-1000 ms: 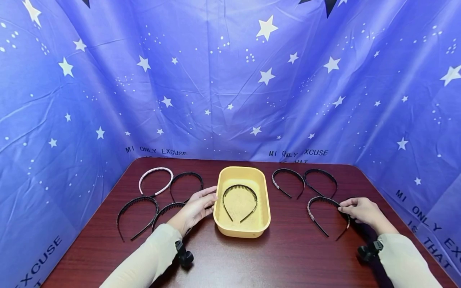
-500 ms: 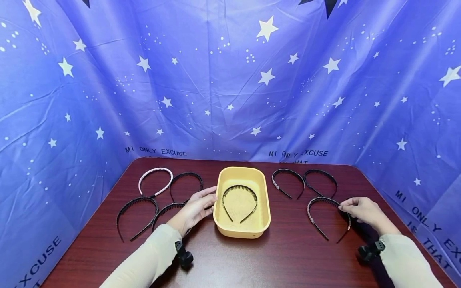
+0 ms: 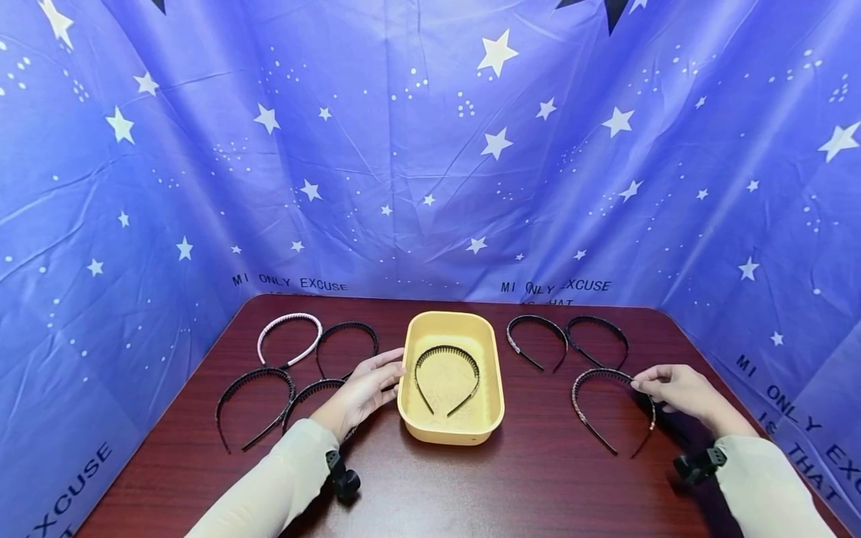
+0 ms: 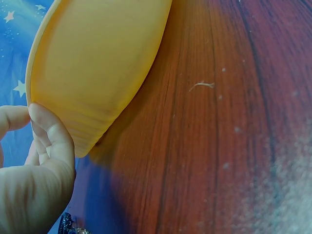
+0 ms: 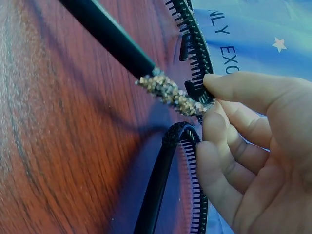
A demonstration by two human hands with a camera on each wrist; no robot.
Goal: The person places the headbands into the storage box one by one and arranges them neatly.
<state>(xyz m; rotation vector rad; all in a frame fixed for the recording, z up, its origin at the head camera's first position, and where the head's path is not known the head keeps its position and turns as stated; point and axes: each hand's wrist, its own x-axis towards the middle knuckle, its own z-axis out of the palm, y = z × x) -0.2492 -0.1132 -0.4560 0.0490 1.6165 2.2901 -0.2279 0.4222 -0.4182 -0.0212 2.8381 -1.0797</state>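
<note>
The right hand (image 3: 686, 392) is grasping a black toothed headband (image 3: 599, 372), its thumb and fingertips pinching the band at the right shoulder of the arch. Compared with half a second ago, hand and wrist are sitting slightly farther right, and the headband's free ends are lying a little nearer the person. The change is small, suggesting that the grip is moving the piece rather than merely touching it; whether its ends are resting on the worktop (image 3: 444, 493), the pictures are not settling.

The headband is lying on the right side of the worktop, well apart from the yellow tub (image 3: 451, 435). Its arch is facing away from the person, and its open ends are pointing back toward the person. The long axis is running near to far, with the near end veering rightward. In the right wrist view, a second black headband (image 5: 157, 187) is showing just below the fingers.

Farther out, the left hand (image 3: 366, 388) is reaching with loosely extended fingers, its fingertips touching the tub's left rim. Inside the tub another headband (image 3: 448, 348) is lying, also opening toward the person. Beyond the left hand, a pink headband (image 3: 289, 317) is lying among black ones.
</note>
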